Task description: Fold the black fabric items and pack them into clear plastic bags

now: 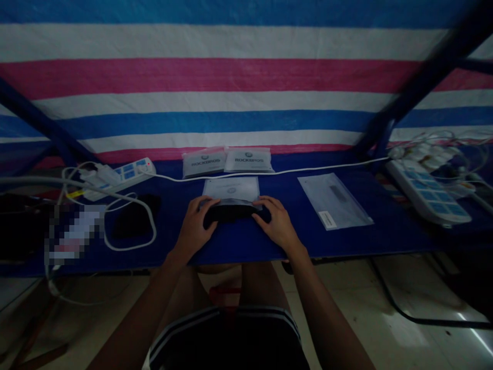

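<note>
We see a white power strip (119,177) on the left. Next, our left hand (196,228) and right hand (278,223) have their grips clamped on both ends of a black thing (231,213), which sits on a see-through bag (231,189) on the blue tabletop (239,249). A clear sleeve (334,201) and another power strip (427,191) lie on the right.

Worn item: dark shorts (227,347), probably black given the dim view, with paired pale stripes along the edge. The left forearm (142,318) and right forearm (327,318) are bare.
</note>
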Available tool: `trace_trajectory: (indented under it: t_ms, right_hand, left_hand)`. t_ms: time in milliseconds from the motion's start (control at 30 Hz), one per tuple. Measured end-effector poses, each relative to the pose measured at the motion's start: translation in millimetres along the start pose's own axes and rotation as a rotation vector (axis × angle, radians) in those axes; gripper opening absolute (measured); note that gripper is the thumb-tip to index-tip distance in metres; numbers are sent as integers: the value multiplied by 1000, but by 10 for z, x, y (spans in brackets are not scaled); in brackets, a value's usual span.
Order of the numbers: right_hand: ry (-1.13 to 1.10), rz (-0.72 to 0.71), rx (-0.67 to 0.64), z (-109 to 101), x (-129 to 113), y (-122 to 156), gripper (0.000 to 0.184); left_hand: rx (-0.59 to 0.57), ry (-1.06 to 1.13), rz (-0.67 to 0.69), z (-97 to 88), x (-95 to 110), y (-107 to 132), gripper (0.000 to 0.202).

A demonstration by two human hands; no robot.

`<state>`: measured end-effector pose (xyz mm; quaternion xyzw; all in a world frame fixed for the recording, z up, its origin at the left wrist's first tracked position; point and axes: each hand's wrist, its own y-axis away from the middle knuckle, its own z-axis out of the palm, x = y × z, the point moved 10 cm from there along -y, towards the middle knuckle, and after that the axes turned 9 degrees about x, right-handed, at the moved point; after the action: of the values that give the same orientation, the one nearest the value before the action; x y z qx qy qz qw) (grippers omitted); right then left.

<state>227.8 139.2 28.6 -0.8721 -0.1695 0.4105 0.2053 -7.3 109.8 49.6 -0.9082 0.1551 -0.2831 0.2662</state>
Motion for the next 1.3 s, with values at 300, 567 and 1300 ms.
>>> trace_trajectory:
  t_ms: [300,567,1300]
  right_hand:
    - [-22,-4,26,-46,-32,-24,19]
    - [-39,2,23,-52,-54,-37,15]
    - [-65,13,25,-70,-67,-41,9]
  left_hand:
    - [41,-35,-21,-38,-7,1,43]
    - [17,0,9,-60,53,4,39]
    - [-31,26,43,-33,79,23,19]
